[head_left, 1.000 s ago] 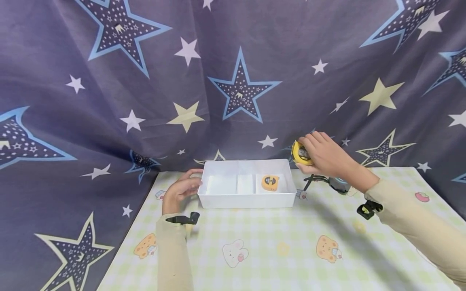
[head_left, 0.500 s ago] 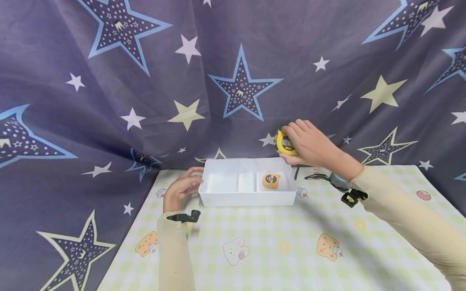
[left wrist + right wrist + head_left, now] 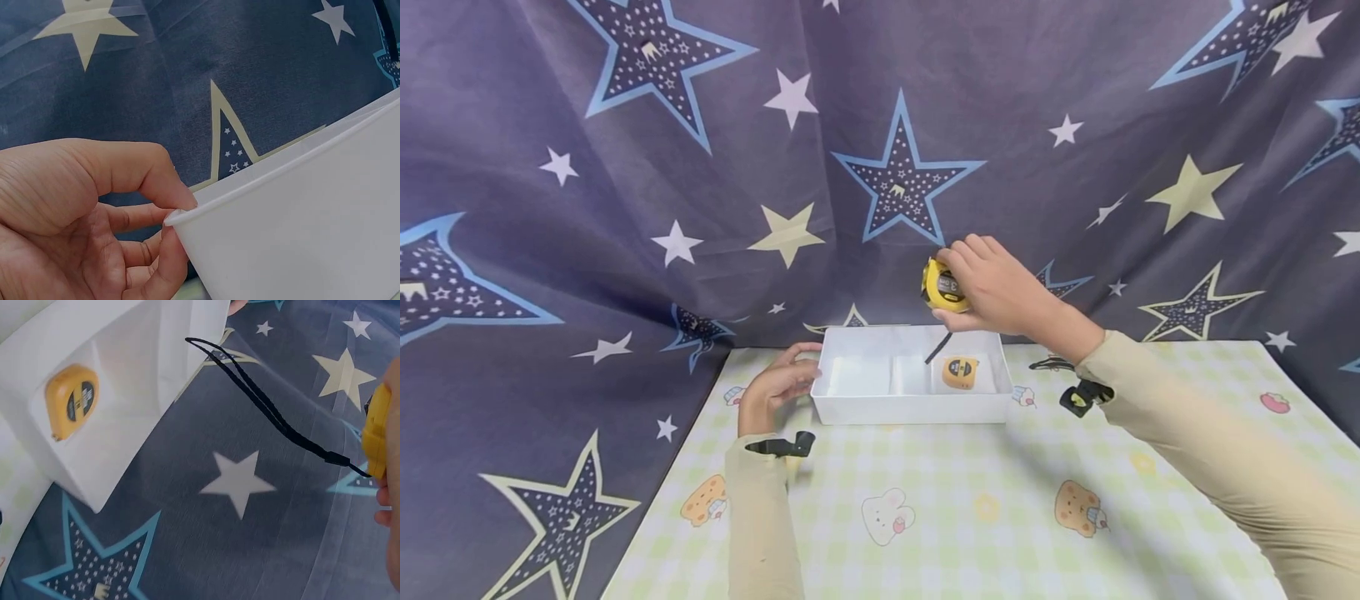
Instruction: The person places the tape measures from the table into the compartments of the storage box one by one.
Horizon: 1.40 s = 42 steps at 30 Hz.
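Observation:
A white plastic box (image 3: pixel 910 410) with low inner dividers stands at the back of the table. At its left end my left hand (image 3: pixel 777 390) holds the rim, the thumb (image 3: pixel 175 187) on the edge in the left wrist view. Above the box's right half, my right hand (image 3: pixel 1000 290) grips a yellow tape measure (image 3: pixel 942 287) by its case. The tape measure's black wrist strap (image 3: pixel 269 415) hangs down over the box. Inside the right compartment lies a smaller orange tape measure (image 3: pixel 959 372).
A black cord (image 3: pixel 1051 364) lies on the table right of the box, partly behind my right sleeve (image 3: pixel 1187 433). The table has a green-checked cloth (image 3: pixel 970 475). Directly behind the box hangs a dark star-patterned curtain (image 3: pixel 737 167).
My right hand has carried the yellow tape measure leftward and slightly up, from beyond the box's right end to above it. The left hand has stayed at the box.

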Each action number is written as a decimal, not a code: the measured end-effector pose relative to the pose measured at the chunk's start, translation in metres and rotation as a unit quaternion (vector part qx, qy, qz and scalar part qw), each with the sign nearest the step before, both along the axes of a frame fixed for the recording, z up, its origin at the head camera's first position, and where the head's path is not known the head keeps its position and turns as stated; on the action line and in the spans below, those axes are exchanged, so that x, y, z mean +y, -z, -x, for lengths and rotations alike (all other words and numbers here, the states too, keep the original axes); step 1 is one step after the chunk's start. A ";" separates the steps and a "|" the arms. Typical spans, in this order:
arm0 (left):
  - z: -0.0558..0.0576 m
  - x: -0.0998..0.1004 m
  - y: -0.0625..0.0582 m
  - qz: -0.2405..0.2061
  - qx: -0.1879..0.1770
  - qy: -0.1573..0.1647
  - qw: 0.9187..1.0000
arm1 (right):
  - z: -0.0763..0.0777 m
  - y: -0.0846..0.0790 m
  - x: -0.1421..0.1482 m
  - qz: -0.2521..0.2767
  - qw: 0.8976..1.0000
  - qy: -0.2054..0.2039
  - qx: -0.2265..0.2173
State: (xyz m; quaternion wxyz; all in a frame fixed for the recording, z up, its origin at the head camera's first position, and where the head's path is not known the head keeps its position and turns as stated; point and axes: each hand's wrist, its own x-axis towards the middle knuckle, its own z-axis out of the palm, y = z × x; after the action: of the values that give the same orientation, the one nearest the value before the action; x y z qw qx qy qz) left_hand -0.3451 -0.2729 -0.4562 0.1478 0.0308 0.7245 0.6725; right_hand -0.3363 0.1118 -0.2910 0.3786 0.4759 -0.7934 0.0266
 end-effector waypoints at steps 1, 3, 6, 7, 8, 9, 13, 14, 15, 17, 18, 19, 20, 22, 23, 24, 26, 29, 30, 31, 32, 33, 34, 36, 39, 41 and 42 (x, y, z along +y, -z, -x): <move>0.000 0.000 0.000 0.004 0.002 0.001 1.000 | 0.000 0.000 -0.003 0.000 1.000 -0.001 -0.001; 0.001 0.000 0.000 0.013 0.006 0.002 1.000 | 0.001 0.001 -0.007 -0.002 1.000 -0.001 -0.005; 0.001 0.000 0.000 0.019 0.010 0.002 1.000 | 0.003 0.003 -0.014 -0.005 1.000 0.001 -0.010; 0.001 0.000 0.000 0.017 0.010 0.002 1.000 | 0.003 0.003 -0.016 -0.006 1.000 0.001 -0.011; 0.001 0.000 0.000 0.014 0.010 0.003 1.000 | 0.004 0.003 -0.018 -0.007 1.000 0.001 -0.012; 0.002 0.000 0.000 0.010 0.010 0.003 1.000 | 0.004 0.003 -0.020 -0.008 1.000 0.001 -0.010; 0.003 0.001 0.000 0.003 0.007 0.003 1.000 | 0.005 0.000 -0.027 -0.005 1.000 -0.005 -0.007; 0.003 0.001 0.001 0.004 0.007 0.002 1.000 | 0.005 -0.001 -0.029 -0.003 1.000 -0.006 -0.008; 0.004 0.001 0.001 0.005 0.006 0.001 1.000 | 0.005 -0.001 -0.031 0.000 1.000 -0.008 -0.009; 0.005 0.001 0.001 0.006 0.007 0.002 1.000 | 0.005 -0.001 -0.035 0.005 1.000 -0.011 -0.014; 0.005 0.001 0.002 0.005 0.008 0.002 1.000 | 0.005 0.000 -0.036 0.006 1.000 -0.011 -0.018; 0.005 0.001 0.002 0.005 0.008 0.001 1.000 | 0.005 0.001 -0.038 0.005 1.000 -0.012 -0.021; 0.005 0.001 0.002 0.007 0.008 0.001 1.000 | 0.005 0.003 -0.040 0.002 1.000 -0.011 -0.023; 0.005 0.001 0.002 0.004 0.007 0.001 1.000 | 0.004 0.008 -0.042 -0.008 1.000 -0.007 -0.027; 0.004 0.001 0.002 0.004 0.005 -0.001 1.000 | 0.004 0.011 -0.043 -0.014 0.999 -0.005 -0.029; 0.004 0.002 0.002 0.004 0.004 -0.003 1.000 | 0.004 0.014 -0.044 -0.020 0.999 -0.002 -0.031; 0.004 0.001 0.002 0.007 0.002 -0.006 1.000 | 0.004 0.020 -0.045 -0.029 0.999 0.004 -0.035; 0.004 0.001 0.003 0.010 0.003 -0.011 1.000 | 0.003 0.027 -0.046 -0.036 0.998 0.011 -0.043; 0.004 0.001 0.004 0.009 0.006 -0.008 1.000 | 0.004 0.029 -0.046 -0.038 0.998 0.013 -0.046; 0.004 0.000 0.004 0.009 0.006 -0.009 1.000 | 0.004 0.031 -0.046 -0.040 0.998 0.014 -0.049; 0.004 0.000 0.004 0.009 0.008 -0.008 1.000 | 0.004 0.033 -0.046 -0.042 0.998 0.016 -0.051; 0.004 0.000 0.004 0.009 0.007 -0.009 1.000 | 0.004 0.034 -0.046 -0.043 0.998 0.017 -0.053; 0.004 0.000 0.003 0.010 0.008 -0.009 1.000 | 0.005 0.036 -0.046 -0.045 0.997 0.017 -0.053; 0.003 -0.001 0.003 0.011 0.008 -0.007 1.000 | 0.006 0.039 -0.045 -0.047 0.997 0.016 -0.054; 0.002 -0.001 0.002 0.015 0.005 -0.007 1.000 | 0.007 0.043 -0.045 -0.047 0.998 0.008 -0.049; 0.002 -0.001 0.001 0.017 0.004 -0.005 1.000 | 0.009 0.047 -0.045 -0.049 0.998 0.006 -0.046; 0.002 -0.001 0.001 0.018 0.005 -0.004 1.000 | 0.010 0.048 -0.045 -0.051 0.998 0.006 -0.046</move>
State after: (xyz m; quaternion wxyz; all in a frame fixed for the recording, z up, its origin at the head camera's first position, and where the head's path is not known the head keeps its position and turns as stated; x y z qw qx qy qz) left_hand -0.3466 -0.2742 -0.4575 0.1424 0.0283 0.7373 0.6598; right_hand -0.3460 0.0665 -0.3392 0.3177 0.4882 -0.8129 0.0059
